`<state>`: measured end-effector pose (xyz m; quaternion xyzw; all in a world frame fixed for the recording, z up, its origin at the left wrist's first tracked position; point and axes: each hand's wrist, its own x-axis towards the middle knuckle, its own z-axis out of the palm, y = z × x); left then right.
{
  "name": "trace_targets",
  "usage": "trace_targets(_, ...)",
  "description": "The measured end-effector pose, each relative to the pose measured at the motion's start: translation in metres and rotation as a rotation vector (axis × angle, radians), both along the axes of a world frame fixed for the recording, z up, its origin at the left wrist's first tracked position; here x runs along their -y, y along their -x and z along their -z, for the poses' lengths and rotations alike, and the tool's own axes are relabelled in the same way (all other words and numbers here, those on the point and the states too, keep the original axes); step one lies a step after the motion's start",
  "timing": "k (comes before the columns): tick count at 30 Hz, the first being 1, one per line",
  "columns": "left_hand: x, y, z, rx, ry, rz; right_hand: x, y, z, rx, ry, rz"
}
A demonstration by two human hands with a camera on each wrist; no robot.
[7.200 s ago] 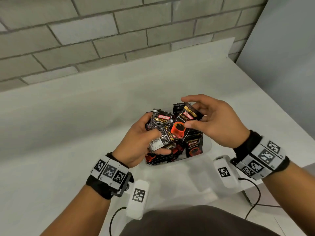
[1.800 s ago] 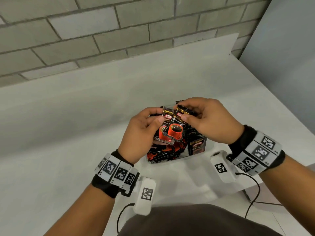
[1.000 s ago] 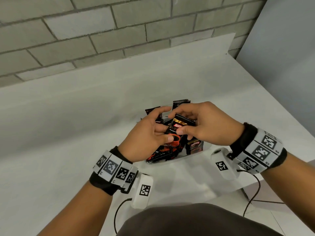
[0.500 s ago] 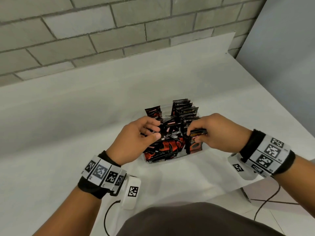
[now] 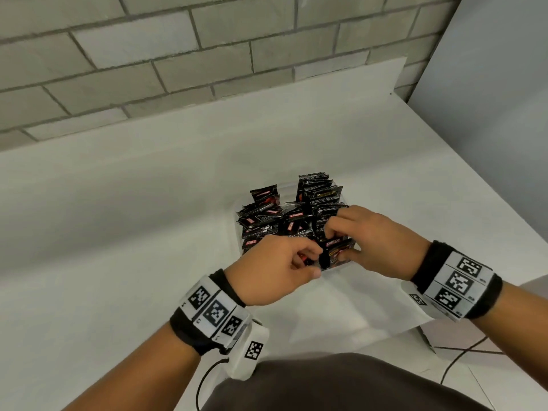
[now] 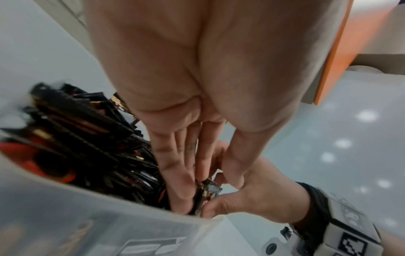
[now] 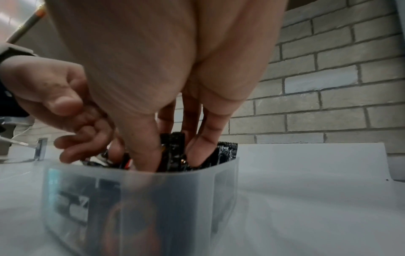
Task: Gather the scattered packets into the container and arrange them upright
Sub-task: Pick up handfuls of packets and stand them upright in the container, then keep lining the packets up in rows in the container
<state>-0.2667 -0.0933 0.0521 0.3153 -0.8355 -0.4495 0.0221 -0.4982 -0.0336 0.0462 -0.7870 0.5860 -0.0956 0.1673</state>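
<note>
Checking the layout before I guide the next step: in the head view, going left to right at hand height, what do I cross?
left hand → packet pinched between both hands → right hand, all at the near edge of the container.

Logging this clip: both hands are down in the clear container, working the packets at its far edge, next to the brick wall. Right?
Not quite. Both hands, left and right, are in the clear container among the packets, but at its near edge, closest to the person. The head view shows it.
</note>
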Motion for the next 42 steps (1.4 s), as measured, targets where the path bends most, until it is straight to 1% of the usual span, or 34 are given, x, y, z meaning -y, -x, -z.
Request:
trace_targets(4, 0.001, 0.013, -0.004, 0.095, 0.149, 0.111, 0.001, 0.009, -0.010, 0.083, 0.036, 0.022)
trace_targets(7, -0.001, 0.020, 0.003, 0.135, 0.153, 0.205, 0.000, 0.013, -0.007, 0.156, -0.027, 0.003)
trace_targets(9, -0.004, 0.021, 0.011, 0.166, 0.152, 0.246, -0.002, 0.014, -0.001, 0.197, -0.047, 0.023)
trace_targets(13, -0.002, 0.018, 0.018, 0.172, 0.147, 0.175, -0.001, 0.019, -0.001, 0.235, -0.015, 0.047)
trace_targets(16, 0.003, 0.013, 0.014, 0.188, 0.152, 0.146, 0.000, 0.023, -0.008, 0.214, 0.018, 0.039)
trace_targets(20, 0.011, 0.016, 0.006, 0.216, 0.154, 0.193, 0.001, 0.031, -0.012, 0.221, -0.011, 0.117)
trace_targets(23, 0.010, 0.028, 0.005, 0.222, 0.158, 0.259, 0.000, 0.030, -0.011, 0.195, -0.041, 0.121)
trace_targets(25, 0.007, 0.036, 0.005, 0.235, 0.198, 0.295, -0.001, 0.027, -0.009, 0.200, -0.058, 0.126)
trace_targets(27, 0.007, 0.037, 0.006, 0.240, 0.205, 0.293, -0.002, 0.024, -0.008, 0.212, -0.064, 0.134)
trace_targets(30, 0.009, 0.028, 0.007, 0.200, 0.181, 0.238, -0.002, 0.022, -0.009, 0.228, -0.052, 0.152)
trace_targets(32, 0.010, 0.019, 0.001, 0.156, 0.132, 0.179, -0.001, 0.022, -0.012, 0.237, -0.067, 0.146)
trace_targets(34, 0.012, 0.007, -0.011, 0.098, 0.043, 0.078, 0.002, 0.021, -0.016, 0.217, -0.108, 0.116)
trace_targets(36, 0.021, -0.005, -0.024, 0.032, 0.021, -0.044, 0.004, 0.021, -0.021, 0.179, -0.165, 0.099)
trace_targets(39, 0.043, -0.023, -0.035, -0.034, 0.100, -0.246, 0.009, 0.020, -0.028, 0.176, -0.182, 0.114)
trace_targets(40, 0.051, -0.027, -0.036, -0.020, 0.142, -0.286, 0.010, 0.020, -0.032, 0.193, -0.167, 0.128)
trace_targets(42, 0.065, -0.029, -0.031, 0.075, 0.222, -0.291, 0.018, 0.017, -0.038, 0.194, -0.123, 0.148)
